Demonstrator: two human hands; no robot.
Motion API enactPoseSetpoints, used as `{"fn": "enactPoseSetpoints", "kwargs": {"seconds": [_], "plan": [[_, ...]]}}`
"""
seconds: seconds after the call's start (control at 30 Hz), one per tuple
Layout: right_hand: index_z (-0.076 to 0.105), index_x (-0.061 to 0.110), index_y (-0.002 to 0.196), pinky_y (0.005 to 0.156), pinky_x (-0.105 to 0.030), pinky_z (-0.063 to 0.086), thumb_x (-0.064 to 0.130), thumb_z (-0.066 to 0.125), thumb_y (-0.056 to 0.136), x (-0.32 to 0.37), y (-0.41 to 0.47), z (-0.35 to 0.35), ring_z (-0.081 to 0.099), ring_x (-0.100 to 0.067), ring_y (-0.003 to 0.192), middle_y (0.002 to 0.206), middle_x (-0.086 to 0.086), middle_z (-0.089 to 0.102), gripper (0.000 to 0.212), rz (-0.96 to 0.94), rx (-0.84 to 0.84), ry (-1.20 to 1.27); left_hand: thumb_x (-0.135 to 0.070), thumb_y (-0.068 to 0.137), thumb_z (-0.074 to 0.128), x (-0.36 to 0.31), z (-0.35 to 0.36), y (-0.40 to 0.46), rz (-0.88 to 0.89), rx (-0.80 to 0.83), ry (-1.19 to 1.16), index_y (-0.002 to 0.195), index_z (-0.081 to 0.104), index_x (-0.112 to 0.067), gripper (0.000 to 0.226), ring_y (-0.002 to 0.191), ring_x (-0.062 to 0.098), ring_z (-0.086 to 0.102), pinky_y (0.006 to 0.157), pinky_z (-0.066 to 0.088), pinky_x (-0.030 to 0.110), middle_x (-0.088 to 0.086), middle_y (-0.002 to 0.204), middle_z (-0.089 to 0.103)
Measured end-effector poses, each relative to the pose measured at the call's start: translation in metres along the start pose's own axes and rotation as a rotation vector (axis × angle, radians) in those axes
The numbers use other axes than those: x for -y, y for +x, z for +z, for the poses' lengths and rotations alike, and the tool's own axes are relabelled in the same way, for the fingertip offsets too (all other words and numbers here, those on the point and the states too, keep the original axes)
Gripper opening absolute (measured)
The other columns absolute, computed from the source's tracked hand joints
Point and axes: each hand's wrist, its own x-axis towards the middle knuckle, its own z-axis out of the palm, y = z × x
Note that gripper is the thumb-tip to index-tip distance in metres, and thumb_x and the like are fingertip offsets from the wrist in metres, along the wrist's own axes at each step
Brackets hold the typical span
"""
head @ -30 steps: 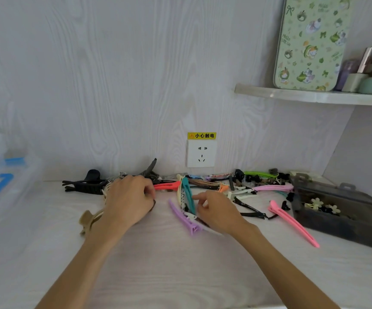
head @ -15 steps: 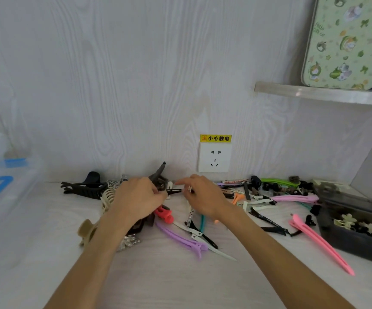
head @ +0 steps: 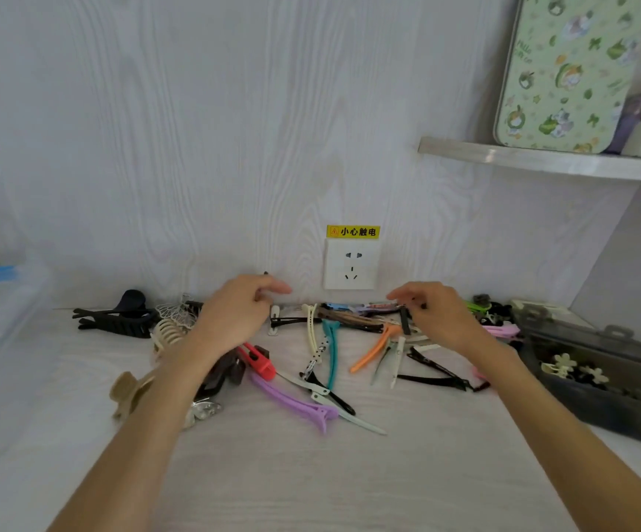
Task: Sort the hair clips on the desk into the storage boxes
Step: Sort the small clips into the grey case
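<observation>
L hand: my left hand hovers over the clip pile near the desk's back edge, palm down, fingers loosely curled w/ thumb and forefinger pointing right; holds nothing I can see.
R hand: my right hand is palm down, fingers bent, pinching a small black clip that hangs down from the fingertips.
Forearms: both reach in from the front edge, angled inward.
Clips: hair clips spread along the back edge betw. my hands; purple clip lies nearer the front.
Boxes: dark storage box at desk's right edge, some clips inside; clear box at left edge.
</observation>
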Motion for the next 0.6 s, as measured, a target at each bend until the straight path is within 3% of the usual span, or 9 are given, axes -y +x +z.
{"fn": "enactPoseSetpoints", "kwargs": {"seconds": [0.13, 0.2, 0.27, 0.3, 0.37, 0.47, 0.53, 0.6], "plan": [[0.069, 0.018, 0.108, 0.085, -0.024, 0.046, 0.006, 0.048, 0.092, -0.027, -0.016, -0.016, 0.062, -0.016, 0.099, 0.116, -0.001, 0.068, 0.030, 0.062, -0.003, -0.022, -0.026, 0.083, 0.062, -0.023, 0.013, 0.009, -0.119, 0.247, 0.461, 0.106, 0.066, -0.027, 0.023, 0.107, 0.020, 0.059, 0.093, 0.047, 0.034, -0.004, 0.117, 0.064], [0.068, 0.019, 0.109, 0.084, -0.023, 0.046, 0.008, 0.047, 0.093, -0.031, -0.020, -0.013, 0.062, -0.013, 0.096, 0.115, -0.001, 0.068, 0.029, 0.069, -0.007, -0.009, -0.036, 0.077, 0.069, -0.026, 0.020, 0.006, -0.255, 0.363, 0.734, 0.114, 0.060, -0.022, 0.041, 0.111, 0.023, 0.057, 0.092, 0.046, 0.035, 0.000, 0.121, 0.060], [0.066, 0.020, 0.112, 0.076, -0.021, 0.045, 0.010, 0.044, 0.093, -0.030, -0.020, -0.008, 0.060, -0.010, 0.087, 0.115, -0.001, 0.067, 0.031, 0.061, -0.001, -0.022, -0.033, 0.079, 0.068, -0.026, 0.024, 0.006, -0.288, 0.338, 0.815, 0.121, 0.055, -0.020, 0.046, 0.115, 0.024, 0.055, 0.089, 0.044, 0.035, 0.002, 0.125, 0.057], [0.065, 0.021, 0.114, 0.072, -0.021, 0.045, 0.010, 0.044, 0.093, -0.029, -0.019, -0.005, 0.059, -0.010, 0.084, 0.116, -0.002, 0.066, 0.032, 0.058, 0.019, -0.036, -0.028, 0.081, 0.065, -0.025, 0.025, 0.008, -0.283, 0.305, 0.803, 0.122, 0.054, -0.018, 0.043, 0.115, 0.025, 0.055, 0.087, 0.044, 0.035, 0.003, 0.126, 0.058], [0.058, 0.022, 0.123, 0.081, -0.030, 0.048, 0.009, 0.046, 0.091, -0.025, -0.017, 0.002, 0.058, -0.019, 0.098, 0.122, -0.005, 0.060, 0.036, 0.061, 0.087, -0.076, -0.022, 0.081, 0.065, -0.022, 0.021, 0.007, -0.273, 0.283, 0.717, 0.118, 0.060, -0.017, 0.038, 0.111, 0.025, 0.058, 0.088, 0.046, 0.034, 0.003, 0.121, 0.061], [0.054, 0.018, 0.127, 0.091, -0.036, 0.046, 0.009, 0.046, 0.091, -0.014, -0.011, 0.012, 0.052, -0.025, 0.113, 0.128, -0.008, 0.055, 0.039, -0.006, 0.044, -0.146, -0.021, 0.072, 0.075, -0.015, 0.016, 0.003, -0.200, 0.277, 0.536, 0.097, 0.071, -0.023, 0.026, 0.102, 0.020, 0.061, 0.088, 0.050, 0.034, -0.003, 0.110, 0.066], [0.055, 0.018, 0.126, 0.091, -0.037, 0.046, 0.008, 0.044, 0.092, -0.003, -0.003, 0.020, 0.050, -0.025, 0.116, 0.129, -0.007, 0.055, 0.037, -0.045, -0.017, -0.132, -0.015, 0.071, 0.074, -0.011, 0.017, 0.001, -0.144, 0.170, 0.402, 0.087, 0.072, -0.026, 0.019, 0.096, 0.019, 0.064, 0.085, 0.051, 0.033, -0.003, 0.098, 0.070], [0.051, 0.016, 0.130, 0.095, -0.039, 0.045, 0.008, 0.043, 0.091, 0.005, 0.007, 0.030, 0.047, -0.028, 0.121, 0.132, -0.009, 0.052, 0.040, 0.017, 0.028, -0.165, -0.012, 0.073, 0.073, -0.009, 0.021, -0.001, -0.091, 0.019, 0.217, 0.084, 0.071, -0.024, 0.016, 0.089, 0.016, 0.067, 0.082, 0.051, 0.032, -0.003, 0.085, 0.073]]}}
